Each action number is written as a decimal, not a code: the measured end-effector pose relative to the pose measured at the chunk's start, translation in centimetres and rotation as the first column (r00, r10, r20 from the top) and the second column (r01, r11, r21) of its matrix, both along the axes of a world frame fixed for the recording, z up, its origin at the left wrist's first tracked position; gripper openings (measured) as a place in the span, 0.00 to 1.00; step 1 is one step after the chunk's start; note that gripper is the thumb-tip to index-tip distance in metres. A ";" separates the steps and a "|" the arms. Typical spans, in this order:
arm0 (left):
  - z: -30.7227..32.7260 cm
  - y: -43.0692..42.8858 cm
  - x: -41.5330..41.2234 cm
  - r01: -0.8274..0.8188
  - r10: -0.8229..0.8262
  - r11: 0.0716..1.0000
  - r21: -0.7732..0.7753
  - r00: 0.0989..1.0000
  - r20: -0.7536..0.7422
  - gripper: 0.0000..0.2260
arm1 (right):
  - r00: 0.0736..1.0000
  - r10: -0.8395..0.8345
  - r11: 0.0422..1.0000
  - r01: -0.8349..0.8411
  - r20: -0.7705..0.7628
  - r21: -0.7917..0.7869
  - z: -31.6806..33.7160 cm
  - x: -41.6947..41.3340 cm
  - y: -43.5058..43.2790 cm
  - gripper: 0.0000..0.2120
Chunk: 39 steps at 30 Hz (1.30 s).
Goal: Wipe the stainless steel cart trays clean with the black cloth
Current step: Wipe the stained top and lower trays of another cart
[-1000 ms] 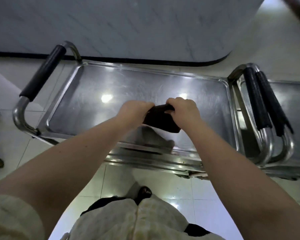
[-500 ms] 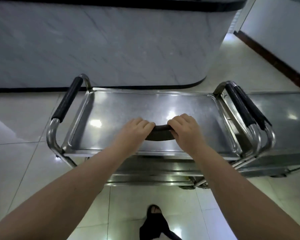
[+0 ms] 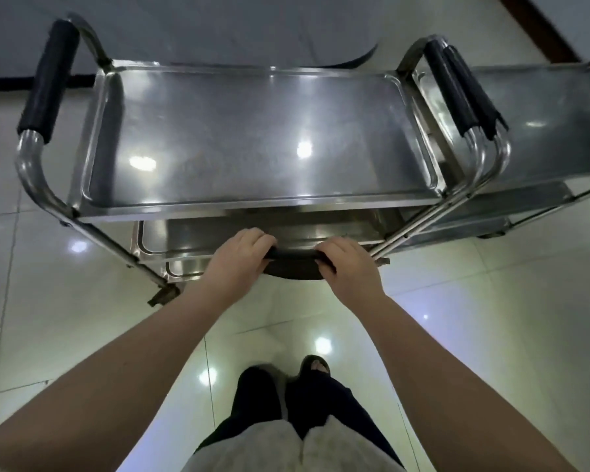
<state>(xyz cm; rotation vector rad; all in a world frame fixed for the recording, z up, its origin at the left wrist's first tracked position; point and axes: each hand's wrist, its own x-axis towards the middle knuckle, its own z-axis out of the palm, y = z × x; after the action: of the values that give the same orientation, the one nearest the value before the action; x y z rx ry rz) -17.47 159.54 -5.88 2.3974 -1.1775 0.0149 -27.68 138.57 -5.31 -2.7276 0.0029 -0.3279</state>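
1. Black cloth [image 3: 295,257] pulled into a short band between both hands, just off the near edge of the top tray [image 3: 252,203] and lower than it.
2. Left hand [image 3: 237,258] toward the top tray's left half, fingers curled close together and clamped over the cloth's left end.
3. Right hand [image 3: 349,267] toward the top tray's right half, fingers likewise curled and clamped over the other end.
4. Lower tray [image 3: 171,235] under the top tray, showing past its near edge; cannot tell whether touched by the cloth.
5. Left handle [image 3: 48,80] and right handle [image 3: 448,85], black-sleeved, at the top tray's two short ends.
6. Second cart [image 3: 542,107] just beyond the top tray's right end, handle against handle.
7. Glossy tiled floor [image 3: 65,284] around and below the top tray; sandalled foot [image 3: 315,366] well nearer than its near edge.
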 end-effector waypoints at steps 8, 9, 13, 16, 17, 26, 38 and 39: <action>-6.8 -6.5 -2.0 -0.129 0.148 0.987 0.094 0.963 -0.227 0.10 | 0.979 -0.137 0.977 0.159 -0.151 0.143 -8.5 -2.1 -4.4 0.09; -8.3 -7.5 -2.0 -0.136 0.158 0.985 0.102 0.954 -0.253 0.10 | 0.976 -0.146 0.971 0.172 -0.159 0.163 -9.9 -2.2 -5.1 0.10; -15.6 -10.9 -1.8 -0.152 0.187 0.981 0.124 0.915 -0.357 0.12 | 0.970 -0.175 0.955 0.209 -0.170 0.212 -16.7 -1.9 -8.4 0.11; -21.8 -13.5 -0.4 -0.134 0.197 0.975 0.180 0.893 -0.405 0.12 | 0.966 -0.180 0.961 0.214 -0.187 0.177 -22.3 -0.7 -11.0 0.11; -23.3 -14.4 0.5 -0.130 0.194 0.974 0.183 0.896 -0.399 0.11 | 0.965 -0.186 0.964 0.215 -0.182 0.155 -23.7 0.0 -11.9 0.11; -24.6 -24.6 11.6 -0.417 0.420 0.907 0.058 0.903 -0.083 0.18 | 0.928 -0.353 0.936 0.351 -0.117 -0.038 -24.2 14.2 -22.6 0.17; -40.9 -26.0 10.3 0.056 -0.056 0.993 -0.103 0.998 -0.002 0.10 | 0.971 -0.220 0.975 0.218 0.096 0.030 -41.5 10.3 -26.3 0.14; -41.4 -26.0 10.4 0.054 -0.051 0.991 -0.120 0.998 0.029 0.10 | 0.964 -0.240 0.970 0.234 0.111 0.068 -41.9 10.3 -26.4 0.14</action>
<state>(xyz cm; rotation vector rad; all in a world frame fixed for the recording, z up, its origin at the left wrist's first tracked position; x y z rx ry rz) -7.09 133.50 -47.25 2.2666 -1.2158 0.0974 -17.36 112.22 -47.20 -2.6523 0.3040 -0.5497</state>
